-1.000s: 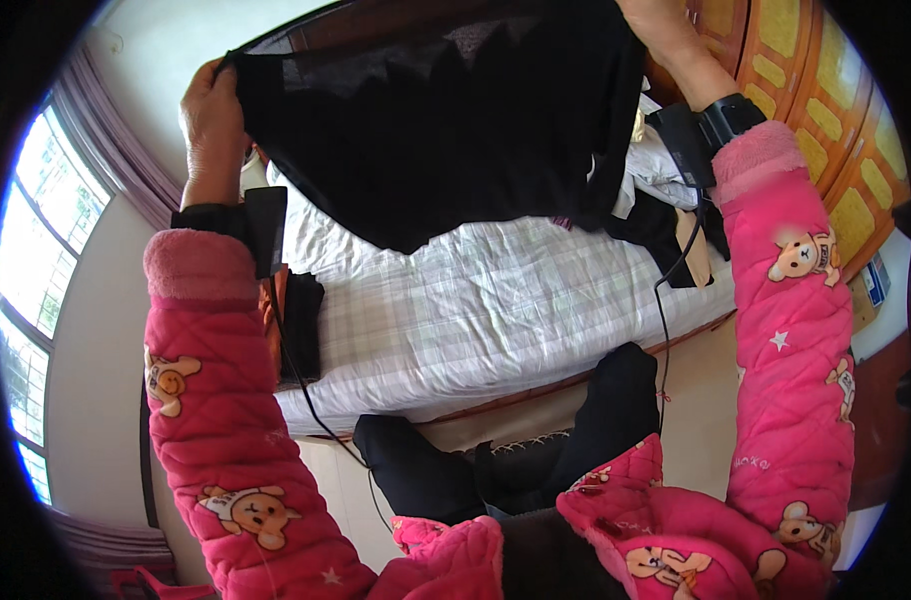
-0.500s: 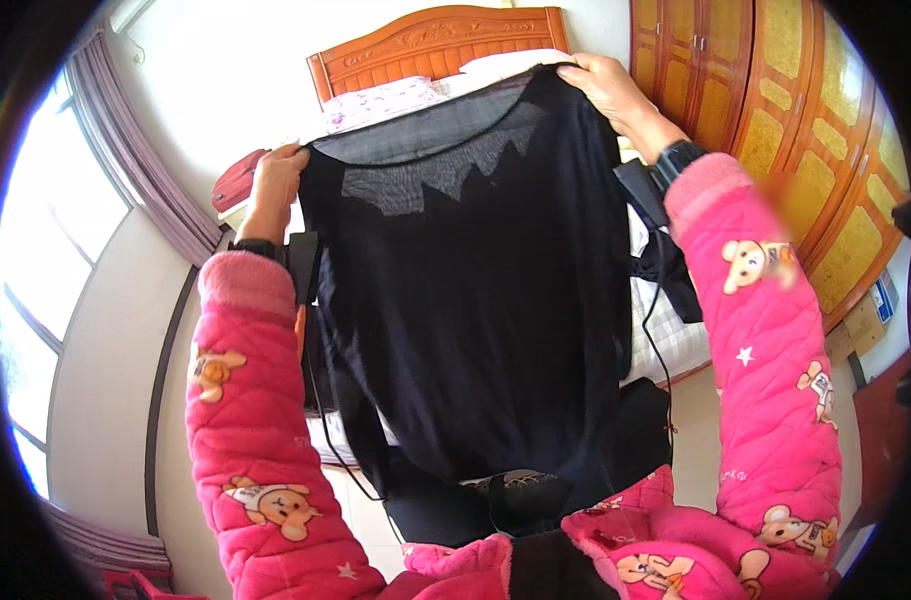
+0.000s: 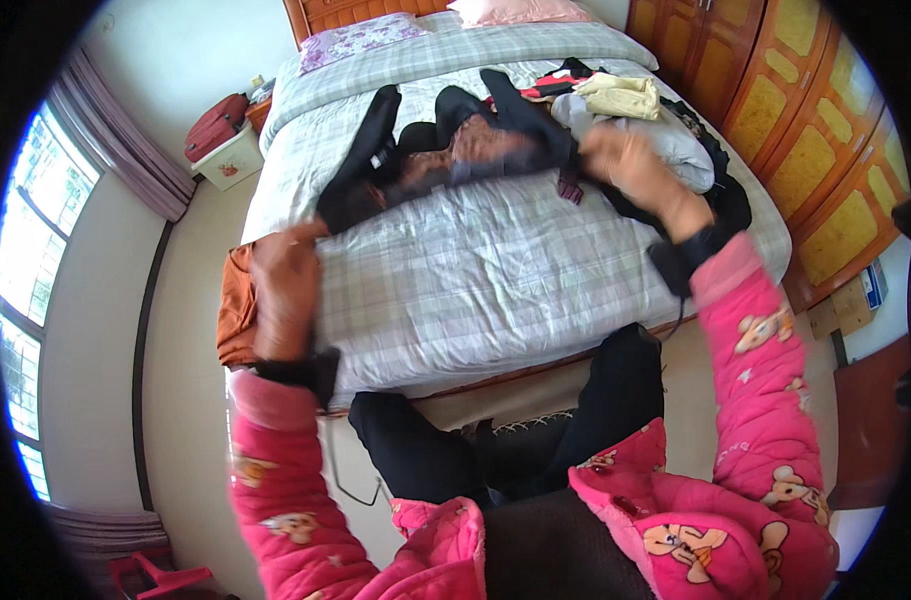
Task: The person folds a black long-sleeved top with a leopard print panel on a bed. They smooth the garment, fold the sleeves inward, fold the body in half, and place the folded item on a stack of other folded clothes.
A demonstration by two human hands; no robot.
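Room: bedroom with a big bed (image 3: 496,270) under a checked cover, wooden wardrobe doors (image 3: 826,130) on the right, window (image 3: 26,230) on the left.
Dark top: black garment (image 3: 446,150) now lying flat across the far half of the bed, half folded and bunched; half a second ago hanging up in the air, spread wide.
Left hand (image 3: 286,285): at the near left edge of the bed, blurred; fingers look curled on a dark corner of the garment, but hard to tell for sure.
Right hand (image 3: 631,165): out over the far right of the bed, blurred, at the garment's right end; grip not clear enough to tell.
Meaning: garment brought down onto the bed, so likely being laid out or folded there.
Nearby: pile of clothes (image 3: 636,110) on the far right of the bed, pink pillow (image 3: 516,10) at the head, orange cloth (image 3: 238,305) hanging off the near left side.
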